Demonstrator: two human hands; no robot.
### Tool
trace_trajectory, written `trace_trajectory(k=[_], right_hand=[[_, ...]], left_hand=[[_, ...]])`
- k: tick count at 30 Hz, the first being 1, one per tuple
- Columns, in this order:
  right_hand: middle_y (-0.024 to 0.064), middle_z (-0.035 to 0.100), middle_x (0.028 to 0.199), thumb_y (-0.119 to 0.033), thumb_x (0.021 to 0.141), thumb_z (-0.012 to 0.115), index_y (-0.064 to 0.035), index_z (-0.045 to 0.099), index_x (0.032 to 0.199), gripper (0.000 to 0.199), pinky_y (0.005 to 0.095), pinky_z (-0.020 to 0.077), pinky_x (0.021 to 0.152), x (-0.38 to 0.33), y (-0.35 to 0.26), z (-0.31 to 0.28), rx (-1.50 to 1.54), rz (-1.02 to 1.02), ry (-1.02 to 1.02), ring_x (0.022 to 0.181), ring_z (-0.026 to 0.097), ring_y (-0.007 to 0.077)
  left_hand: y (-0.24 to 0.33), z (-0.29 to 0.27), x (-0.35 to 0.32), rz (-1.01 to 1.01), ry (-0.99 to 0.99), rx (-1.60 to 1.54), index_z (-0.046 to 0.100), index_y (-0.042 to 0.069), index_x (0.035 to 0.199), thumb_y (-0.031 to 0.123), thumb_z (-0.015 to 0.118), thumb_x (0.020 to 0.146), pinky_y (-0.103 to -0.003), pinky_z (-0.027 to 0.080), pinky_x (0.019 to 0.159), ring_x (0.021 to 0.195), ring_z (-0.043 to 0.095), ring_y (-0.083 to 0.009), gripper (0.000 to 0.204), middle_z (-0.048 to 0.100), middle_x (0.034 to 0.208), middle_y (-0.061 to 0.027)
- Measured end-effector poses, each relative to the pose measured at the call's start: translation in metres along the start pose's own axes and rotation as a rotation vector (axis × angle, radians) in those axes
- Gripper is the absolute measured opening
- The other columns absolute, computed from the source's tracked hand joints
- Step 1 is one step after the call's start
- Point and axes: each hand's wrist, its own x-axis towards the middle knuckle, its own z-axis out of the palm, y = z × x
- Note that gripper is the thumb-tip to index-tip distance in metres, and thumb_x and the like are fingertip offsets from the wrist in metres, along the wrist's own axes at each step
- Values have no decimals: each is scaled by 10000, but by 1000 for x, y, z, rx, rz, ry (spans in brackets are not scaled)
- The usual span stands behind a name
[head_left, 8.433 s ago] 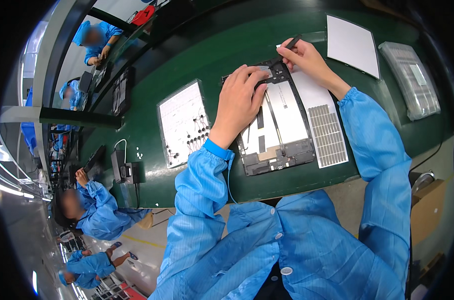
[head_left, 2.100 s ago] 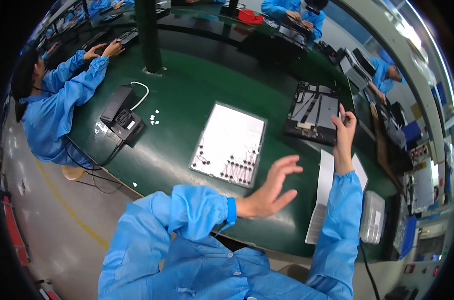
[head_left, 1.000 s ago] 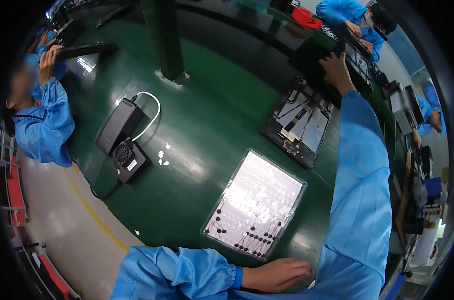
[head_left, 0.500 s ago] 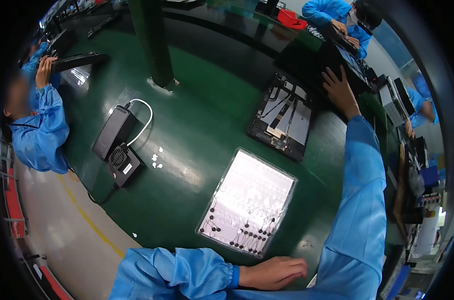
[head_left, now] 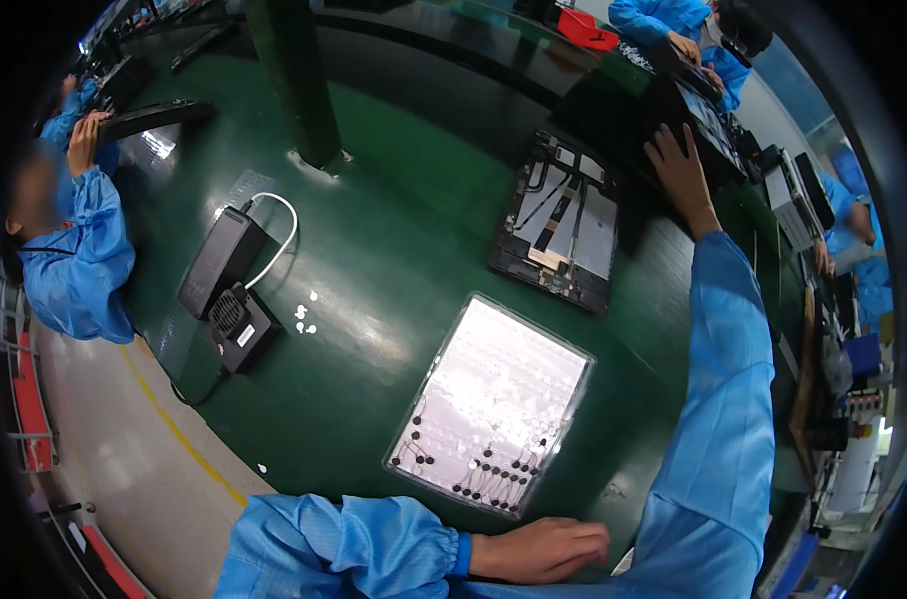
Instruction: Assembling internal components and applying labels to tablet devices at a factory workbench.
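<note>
R hand (head_left: 681, 165) open, flat on dark unit (head_left: 695, 105) at worktop (head_left: 393, 230) far edge | L hand (head_left: 543, 549) loosely curled, empty, by parts tray (head_left: 493, 404) | opened tablet (head_left: 563, 220) untouched, assy appears unfinished

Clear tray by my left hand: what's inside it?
The clear tray holds small dark parts in rows along its near edge; the rest glares white, hiding any contents. The left hand rests just beside it.

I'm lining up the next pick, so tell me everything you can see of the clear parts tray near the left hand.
The clear parts tray is a flat rectangle of glossy see-through plastic with rounded corners, lying tilted on the green bench. Glare whitens most of it. Small dark round parts sit in rows along its near edge; the rest looks empty. The left hand rests on the bench just below it, apparently not touching.
</note>
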Motion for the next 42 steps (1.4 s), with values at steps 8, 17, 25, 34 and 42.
trace_trajectory(k=[8,17,25,34,42], right_hand=[[82,476,1446,-205,919,572,-148,506,1410,500,633,185,1179,10,-1,-8,-56,156,-87,1420,357,330],[65,469,1431,-155,851,635,-208,456,1461,638,622,210,1172,-53,-8,-84,102,107,-152,1388,383,342],[63,524,1289,-144,841,609,-207,587,1302,466,607,229,1157,-153,-34,-190,213,56,127,1346,431,325],[46,523,1275,-213,858,600,-217,640,1223,368,618,236,1155,-248,-79,-274,287,51,114,1373,410,332],[42,574,1160,-230,861,626,-185,668,1057,205,563,305,1135,-264,-108,-366,439,130,274,1289,504,309]], left_hand=[[-1,1,-2,19,-8,21,569,32,1026,121,465,1025,-406,492,804,903,599,-314,137,557,1044,-118],[3,2,0,25,10,60,558,39,984,128,468,1010,-429,482,760,877,596,-346,130,551,991,-130],[2,0,5,-37,151,33,567,22,1082,74,485,1000,-334,467,811,929,585,-269,128,550,1063,-121],[82,-40,20,139,111,652,640,41,1038,47,609,926,-320,506,765,869,625,-228,117,623,995,-85],[83,-92,14,-271,282,-180,465,6,1363,307,450,1057,-373,464,987,1126,587,-221,429,571,1268,-133]])
